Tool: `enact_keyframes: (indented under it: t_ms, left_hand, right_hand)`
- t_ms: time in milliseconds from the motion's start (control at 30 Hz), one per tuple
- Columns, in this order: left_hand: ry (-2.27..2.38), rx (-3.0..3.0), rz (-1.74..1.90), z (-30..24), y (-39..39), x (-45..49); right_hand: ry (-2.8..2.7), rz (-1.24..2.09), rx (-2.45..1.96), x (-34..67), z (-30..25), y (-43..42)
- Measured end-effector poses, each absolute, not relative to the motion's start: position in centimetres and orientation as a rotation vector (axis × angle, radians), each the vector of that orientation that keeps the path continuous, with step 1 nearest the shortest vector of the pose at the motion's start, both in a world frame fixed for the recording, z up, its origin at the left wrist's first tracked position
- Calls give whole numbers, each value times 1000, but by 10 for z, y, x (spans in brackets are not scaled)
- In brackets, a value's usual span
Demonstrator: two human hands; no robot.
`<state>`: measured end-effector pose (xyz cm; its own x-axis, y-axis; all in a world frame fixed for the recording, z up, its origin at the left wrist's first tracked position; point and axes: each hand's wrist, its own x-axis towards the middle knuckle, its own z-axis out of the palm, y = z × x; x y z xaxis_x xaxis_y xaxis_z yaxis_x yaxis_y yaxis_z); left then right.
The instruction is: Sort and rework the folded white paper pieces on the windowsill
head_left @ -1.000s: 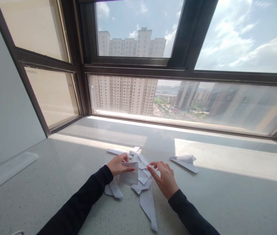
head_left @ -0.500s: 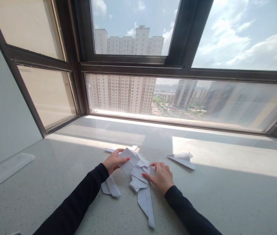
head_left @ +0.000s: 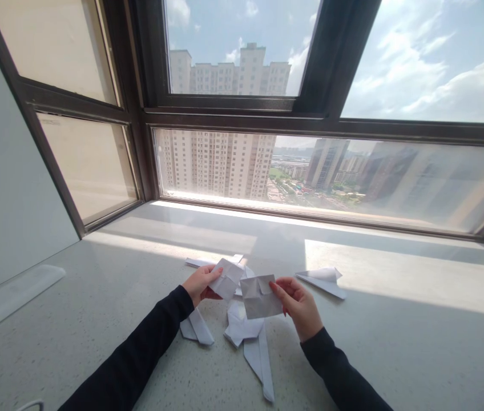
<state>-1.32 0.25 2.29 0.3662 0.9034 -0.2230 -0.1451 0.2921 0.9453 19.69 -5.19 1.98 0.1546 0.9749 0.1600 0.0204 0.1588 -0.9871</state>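
My left hand [head_left: 200,283] pinches a folded square of white paper [head_left: 227,278] between thumb and fingers. A second folded paper square [head_left: 260,298], greyish in its own shade, is gripped at its right edge by my right hand [head_left: 299,303]. Both squares are held above a loose pile of folded paper pieces [head_left: 242,328], which they partly cover. A white paper plane [head_left: 259,359] points toward me under the pile. Another folded paper plane [head_left: 199,328] lies below my left wrist.
To the right on the stone sill [head_left: 374,342] rests a paper plane [head_left: 322,281]. More folded paper [head_left: 199,262] lies behind my left hand. A long translucent white object [head_left: 15,299] is at the far left. Dark-framed windows [head_left: 242,120] close off the back.
My right hand has picked a folded paper square up from the pile and raised it beside the other one. My left hand keeps its square. The view has shifted slightly.
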Motion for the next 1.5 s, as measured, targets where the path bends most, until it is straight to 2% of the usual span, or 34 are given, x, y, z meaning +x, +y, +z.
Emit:
enact_keyframes:
  t_ms: [133, 233, 433, 667, 1167, 1300, 1400, 1500]
  left_hand:
    - [906, 1049, 757, 24, -6, -6]
    - [836, 1077, 652, 29, -16, 3]
    - [716, 1186, 502, 35, -28, 14]
    - [611, 1322, 484, 27, -28, 14]
    - [795, 1698, 837, 24, -25, 19]
    - [946, 1718, 950, 26, -16, 12]
    - [1166, 1984, 1068, 24, -8, 4]
    - [1279, 2286, 1026, 18, -4, 3]
  right_hand:
    - [-1146, 895, -1130, 188, 26, -61]
    - [-1325, 801, -1181, 181, 24, -66]
    - [-1669, 319, -1429, 179, 19, -68]
    - [-1697, 171, -1397, 182, 21, -67]
    - [-1663, 609, -1298, 182, 16, -62]
    - [-1368, 572, -1297, 193, 17, -56]
    - [-1131, 548, -1272, 206, 14, -48]
    - [-1051, 584, -1249, 211, 10, -44]
